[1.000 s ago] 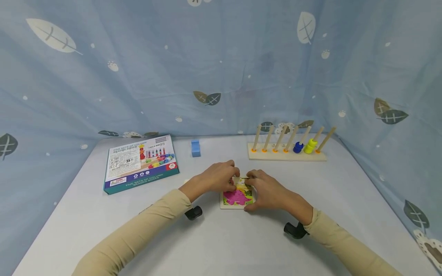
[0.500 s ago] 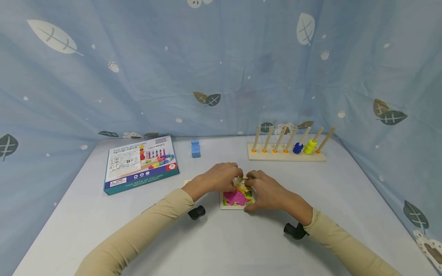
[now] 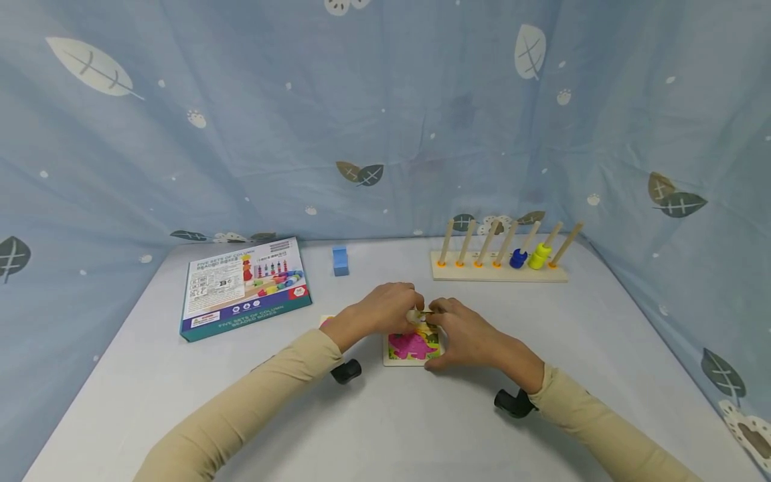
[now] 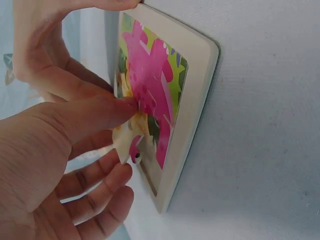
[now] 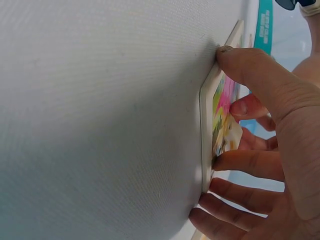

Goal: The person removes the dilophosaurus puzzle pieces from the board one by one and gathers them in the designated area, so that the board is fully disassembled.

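A small square jigsaw puzzle board [image 4: 195, 65] with a pale wooden frame and a pink dinosaur picture [image 3: 411, 347] lies on the table. Over one corner of its recess, my left hand [image 3: 388, 309] pinches a puzzle piece [image 4: 125, 144] between thumb and fingers. The piece, pale with a pink patch and an eye, is tilted against the pieces in the frame, and bare wood shows beside it. My right hand [image 3: 470, 335] grips the board along its right side, thumb at the near edge and fingers at the far edge. Both hands partly hide the picture.
Behind my left wrist peeks another flat piece [image 3: 326, 319] with pink on it. A beaded-column toy box [image 3: 245, 288] lies at the back left, near a blue block [image 3: 340, 261]. At the back right stands a wooden peg rack [image 3: 500, 273] with blue and yellow beads.
My left wrist has shifted slightly to the right, uncovering more of the flat piece behind it. My left fingers keep working at the same corner; my right hand stays on the board.
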The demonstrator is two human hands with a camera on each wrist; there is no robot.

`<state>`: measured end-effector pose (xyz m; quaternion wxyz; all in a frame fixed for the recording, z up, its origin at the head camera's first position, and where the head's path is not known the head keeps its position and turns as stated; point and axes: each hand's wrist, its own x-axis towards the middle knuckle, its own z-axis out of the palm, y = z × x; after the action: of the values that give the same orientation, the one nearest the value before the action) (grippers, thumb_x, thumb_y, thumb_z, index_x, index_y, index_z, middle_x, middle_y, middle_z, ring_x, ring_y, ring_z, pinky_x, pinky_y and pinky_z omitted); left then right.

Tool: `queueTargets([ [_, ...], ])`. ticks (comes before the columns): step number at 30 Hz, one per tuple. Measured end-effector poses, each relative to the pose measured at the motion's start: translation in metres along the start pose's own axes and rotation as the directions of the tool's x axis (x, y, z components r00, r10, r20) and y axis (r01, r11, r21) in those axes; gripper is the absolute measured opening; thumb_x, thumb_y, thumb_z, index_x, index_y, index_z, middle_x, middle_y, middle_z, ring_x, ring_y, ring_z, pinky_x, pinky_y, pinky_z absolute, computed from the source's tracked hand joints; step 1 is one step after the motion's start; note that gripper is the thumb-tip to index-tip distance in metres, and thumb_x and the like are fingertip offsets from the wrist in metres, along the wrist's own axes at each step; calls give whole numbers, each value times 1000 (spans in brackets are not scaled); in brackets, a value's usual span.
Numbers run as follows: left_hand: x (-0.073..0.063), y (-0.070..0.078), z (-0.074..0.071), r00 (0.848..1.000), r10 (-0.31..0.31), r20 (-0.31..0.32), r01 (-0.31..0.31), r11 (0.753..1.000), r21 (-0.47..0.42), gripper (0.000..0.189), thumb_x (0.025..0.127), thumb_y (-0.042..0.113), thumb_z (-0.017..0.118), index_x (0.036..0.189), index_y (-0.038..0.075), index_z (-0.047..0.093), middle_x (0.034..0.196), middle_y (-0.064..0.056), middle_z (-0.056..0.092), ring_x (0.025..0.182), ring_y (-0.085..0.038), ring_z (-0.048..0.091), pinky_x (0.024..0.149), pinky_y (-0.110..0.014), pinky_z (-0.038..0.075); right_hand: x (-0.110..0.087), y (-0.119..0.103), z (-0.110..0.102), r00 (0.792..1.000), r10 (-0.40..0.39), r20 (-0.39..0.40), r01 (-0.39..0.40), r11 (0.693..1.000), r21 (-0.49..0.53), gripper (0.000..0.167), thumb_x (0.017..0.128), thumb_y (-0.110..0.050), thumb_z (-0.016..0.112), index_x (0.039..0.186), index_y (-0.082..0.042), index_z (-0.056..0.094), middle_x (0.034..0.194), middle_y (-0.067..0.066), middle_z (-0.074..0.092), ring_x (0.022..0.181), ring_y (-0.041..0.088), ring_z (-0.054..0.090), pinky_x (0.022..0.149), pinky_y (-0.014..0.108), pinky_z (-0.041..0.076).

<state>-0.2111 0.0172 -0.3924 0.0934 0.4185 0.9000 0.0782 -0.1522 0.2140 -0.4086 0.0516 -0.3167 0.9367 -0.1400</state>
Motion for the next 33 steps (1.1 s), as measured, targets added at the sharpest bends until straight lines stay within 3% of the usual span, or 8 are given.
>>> queueTargets([
  [20, 1, 10, -2, 998, -54, -15, 54, 998, 32, 31, 82, 29, 84, 109, 17, 76, 99, 3, 67, 84, -12, 58, 72, -30, 50, -2, -3, -3, 1000, -2, -8, 2, 1000, -5, 82, 69, -54, 87, 128, -2, 66, 136, 15, 55, 123, 31, 51, 100, 45, 46],
  [25, 0, 7, -1, 998, -55, -22, 55, 998, -16, 28, 82, 28, 84, 107, 17, 77, 99, 2, 67, 87, -12, 59, 71, -31, 50, -7, -6, -2, 1000, -26, -4, 26, 999, 40, 71, 74, -45, 87, 131, -9, 65, 137, 16, 56, 125, 34, 54, 98, 50, 48],
  [29, 0, 3, 0, 999, -42, -30, 41, 999, -33, 26, 83, 29, 83, 106, 16, 78, 100, 2, 68, 89, -12, 60, 73, -31, 51, -10, -10, 1, 996, -91, -16, 91, 996, 7, 61, 78, -38, 86, 129, -9, 68, 136, 17, 57, 123, 34, 55, 93, 49, 50],
  [33, 2, 0, 0, 1000, -29, -2, 29, 998, -60, 27, 84, 25, 82, 108, 15, 77, 101, 2, 70, 90, -12, 62, 74, -31, 52, -10, -13, 3, 996, -93, -11, 93, 995, -26, 56, 79, -37, 85, 125, -8, 70, 134, 16, 58, 120, 32, 56, 92, 46, 51],
])
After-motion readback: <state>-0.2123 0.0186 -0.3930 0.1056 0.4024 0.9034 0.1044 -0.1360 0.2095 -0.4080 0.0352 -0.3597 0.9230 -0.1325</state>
